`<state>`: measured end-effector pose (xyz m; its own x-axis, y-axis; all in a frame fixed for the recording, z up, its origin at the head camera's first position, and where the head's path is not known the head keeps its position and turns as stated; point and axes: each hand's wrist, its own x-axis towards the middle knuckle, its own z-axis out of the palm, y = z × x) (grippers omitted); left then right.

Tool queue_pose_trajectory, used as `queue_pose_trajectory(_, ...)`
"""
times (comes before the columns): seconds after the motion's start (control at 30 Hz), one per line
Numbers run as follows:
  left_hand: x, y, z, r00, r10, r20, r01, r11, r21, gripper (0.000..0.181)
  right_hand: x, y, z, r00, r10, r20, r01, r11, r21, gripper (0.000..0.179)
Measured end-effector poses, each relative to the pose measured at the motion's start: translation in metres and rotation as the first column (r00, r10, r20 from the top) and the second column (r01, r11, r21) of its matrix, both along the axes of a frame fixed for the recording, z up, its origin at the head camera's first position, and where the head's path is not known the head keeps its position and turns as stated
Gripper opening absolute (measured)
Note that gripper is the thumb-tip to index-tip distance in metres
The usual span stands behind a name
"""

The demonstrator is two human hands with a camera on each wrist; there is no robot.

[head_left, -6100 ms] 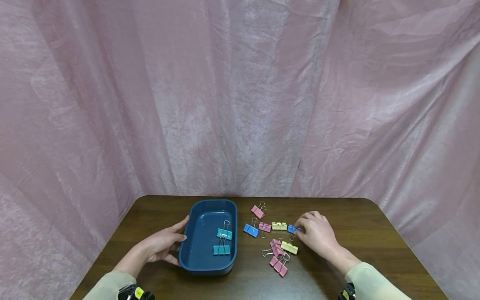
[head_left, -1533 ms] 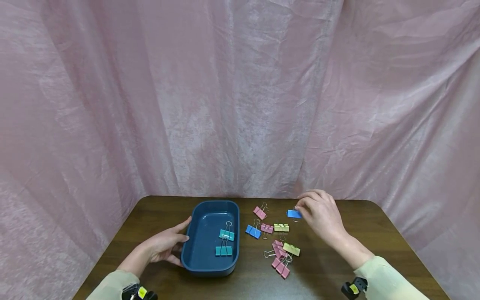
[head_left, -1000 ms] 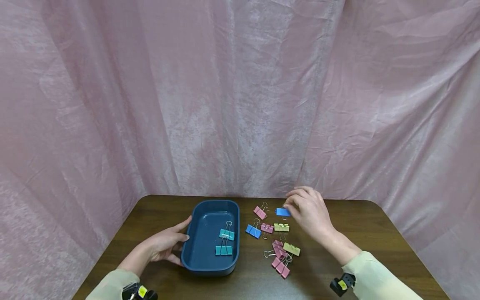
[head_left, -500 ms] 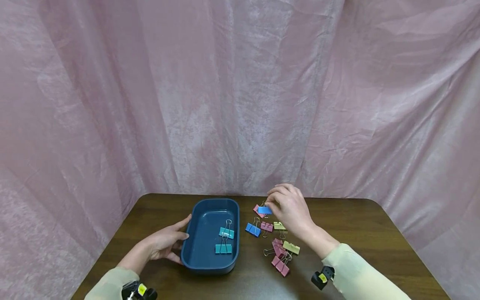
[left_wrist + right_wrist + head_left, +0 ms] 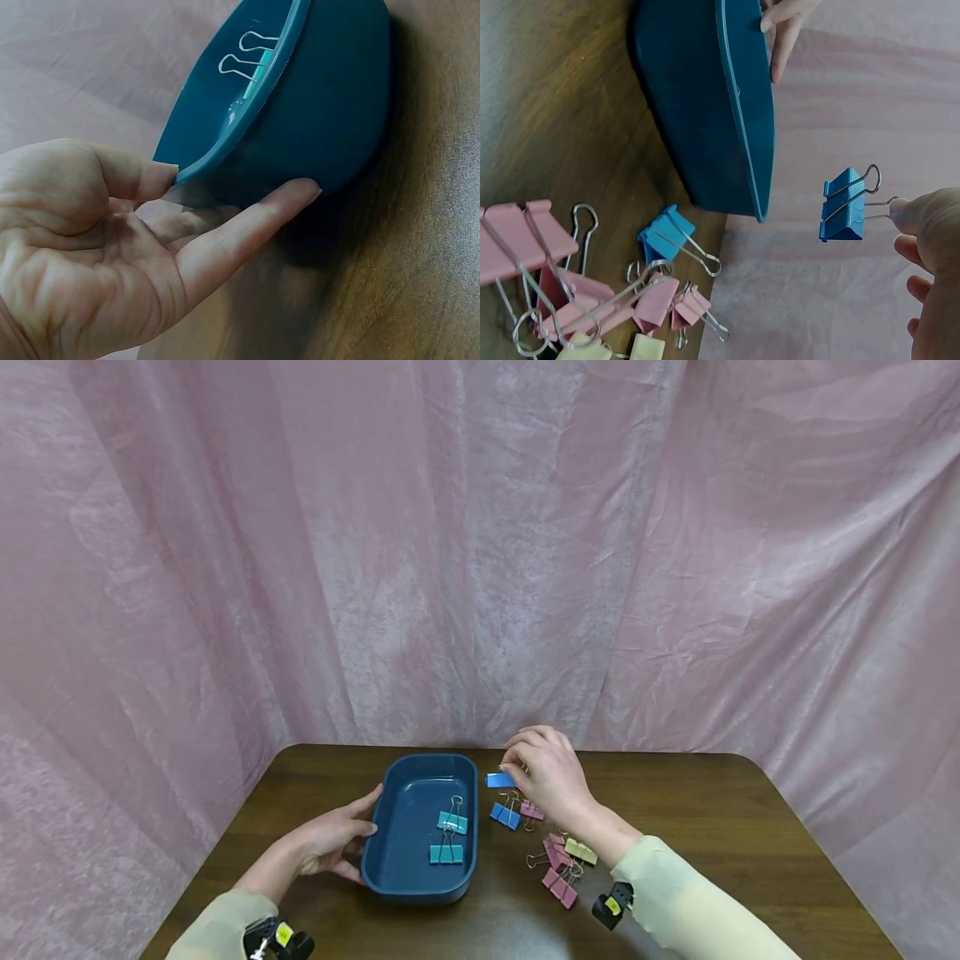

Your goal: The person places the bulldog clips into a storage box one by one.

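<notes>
My right hand (image 5: 551,777) pinches a blue binder clip (image 5: 845,206) by one wire handle. In the head view the clip hangs above the table, just right of the dark blue tub (image 5: 405,847). Two teal binder clips (image 5: 446,854) lie inside the tub, along its right side. At the tub's left side, my left hand (image 5: 330,843) holds it, thumb at the rim and other fingers against the outer wall. Another blue binder clip (image 5: 506,816) rests on the table below the raised one. The right hand and forearm cover some clips behind them.
Several pink binder clips (image 5: 560,889) and a yellow binder clip (image 5: 581,852) lie right of the tub on the brown wooden table (image 5: 712,843), some overlapping. A pink curtain (image 5: 480,568) hangs behind the table's far edge.
My right hand has picked up the blue binder clip from the right end of the row, raised it and carried it left toward the tub. The left hand stays at the tub.
</notes>
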<state>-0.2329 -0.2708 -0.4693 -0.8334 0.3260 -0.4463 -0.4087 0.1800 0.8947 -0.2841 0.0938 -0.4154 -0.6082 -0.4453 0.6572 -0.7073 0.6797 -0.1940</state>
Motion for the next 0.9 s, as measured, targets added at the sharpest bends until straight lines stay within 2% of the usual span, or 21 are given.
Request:
queue_pose_trajectory(0.33, -0.001, -0.002, 0.0, 1.0, 0.0, 0.004, 0.0, 1.0, -0.018, 0.072, -0.001, -0.023, -0.003, 1.0, 0.015, -0.003, -0.015, 1.0, 0.016, 0.007)
queue_pose_trajectory(0.53, 0.001, -0.002, 0.0, 1.0, 0.003, 0.008, -0.003, 1.0, -0.01, 0.072, -0.003, -0.038, -0.007, 0.999, 0.022, 0.024, -0.023, 0.999, 0.048, 0.005)
queue_pose_trajectory(0.9, 0.002, -0.003, -0.001, 1.0, -0.008, 0.006, 0.009, 1.0, -0.003, 0.072, 0.001, -0.068, -0.012, 0.999, 0.035, 0.034, -0.038, 0.996, 0.083, 0.006)
